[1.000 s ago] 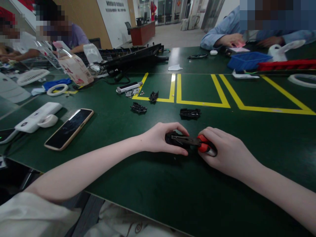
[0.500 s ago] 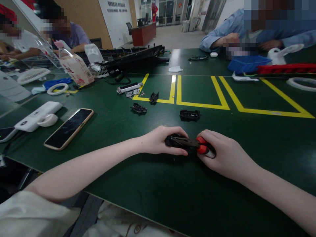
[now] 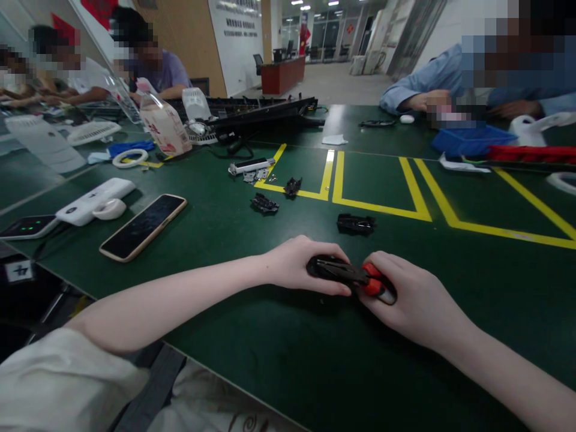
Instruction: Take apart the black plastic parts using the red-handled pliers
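Observation:
My right hand [image 3: 407,297] is wrapped round the red handles of a pair of pliers [image 3: 371,279], whose dark jaws point left. In my left hand [image 3: 306,264] is a black plastic part [image 3: 317,266], gripped between thumb and fingers, with the plier jaws lying against or over it. Just beyond my hands, a black plastic piece [image 3: 356,224] lies on the green table [image 3: 252,348]. Two more broken-looking black pieces lie farther left, one piece [image 3: 264,203] in front of the other [image 3: 293,186].
A phone [image 3: 144,228] and a white power bank [image 3: 95,201] lie at left. Yellow tape [image 3: 382,207] marks areas on the table. A bottle [image 3: 164,123], a large black frame [image 3: 265,114] and a blue tray [image 3: 472,141] stand farther back. Other people sit across the table.
The view has shifted, so everything on the table appears lower and more to the right. Both hands keep their grip on the pliers and the black part, with little visible movement.

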Action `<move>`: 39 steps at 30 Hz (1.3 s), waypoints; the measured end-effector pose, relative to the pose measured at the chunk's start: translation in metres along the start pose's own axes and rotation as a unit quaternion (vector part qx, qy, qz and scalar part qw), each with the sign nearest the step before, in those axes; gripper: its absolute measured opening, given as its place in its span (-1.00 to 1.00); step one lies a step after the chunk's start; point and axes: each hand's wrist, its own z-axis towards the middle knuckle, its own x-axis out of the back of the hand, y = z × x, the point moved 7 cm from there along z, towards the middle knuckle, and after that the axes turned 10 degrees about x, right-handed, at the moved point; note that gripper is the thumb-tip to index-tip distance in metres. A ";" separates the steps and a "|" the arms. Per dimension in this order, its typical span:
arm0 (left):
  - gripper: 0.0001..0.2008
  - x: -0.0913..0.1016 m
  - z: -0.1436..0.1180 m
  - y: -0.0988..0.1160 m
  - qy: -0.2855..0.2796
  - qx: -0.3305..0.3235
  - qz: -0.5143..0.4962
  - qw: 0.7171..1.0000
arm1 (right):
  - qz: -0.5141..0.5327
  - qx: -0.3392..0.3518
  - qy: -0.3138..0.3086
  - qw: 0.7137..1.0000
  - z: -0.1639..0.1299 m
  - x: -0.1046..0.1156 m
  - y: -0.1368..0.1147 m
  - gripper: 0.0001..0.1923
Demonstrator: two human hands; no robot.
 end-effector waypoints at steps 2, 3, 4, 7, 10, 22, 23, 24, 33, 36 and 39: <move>-0.58 0.002 -0.001 0.000 0.020 0.014 0.028 0.999 | -0.004 -0.002 -0.011 1.000 0.003 0.000 0.001 -0.83; -0.58 0.003 -0.001 0.000 0.028 0.021 0.040 0.999 | -0.007 -0.001 -0.013 1.000 0.004 0.000 0.001 -0.83; -0.59 0.003 -0.002 0.000 0.035 0.027 0.050 0.998 | -0.010 0.003 -0.011 1.000 0.005 0.000 0.001 -0.83; -0.58 0.004 -0.002 0.000 0.041 0.033 0.063 0.997 | -0.030 0.018 0.005 0.999 0.006 -0.001 0.001 -0.85; -0.56 0.003 -0.001 -0.002 0.033 0.038 0.068 0.996 | -0.055 0.028 0.010 0.998 0.005 -0.002 0.001 -0.87; -0.55 0.003 0.000 -0.004 0.034 0.041 0.084 0.995 | -0.065 0.031 0.009 0.997 0.007 0.002 -0.004 -0.89; -0.56 0.003 0.000 -0.004 0.036 0.040 0.086 0.995 | -0.061 0.026 0.002 0.998 0.008 0.003 -0.005 -0.89; -0.57 0.003 0.000 -0.004 0.038 0.040 0.088 0.995 | -0.058 0.021 -0.004 0.998 0.009 0.003 -0.005 -0.88; -0.57 0.002 0.000 -0.004 0.045 0.023 0.112 0.992 | -0.044 0.016 0.006 0.999 0.006 -0.003 0.004 -0.88; -0.57 0.002 0.000 -0.006 0.050 0.026 0.117 0.992 | -0.044 0.015 -0.001 0.999 0.007 -0.002 0.003 -0.88; -0.56 0.002 0.001 -0.005 0.049 0.026 0.116 0.992 | -0.047 0.012 -0.005 0.999 0.007 0.001 0.001 -0.88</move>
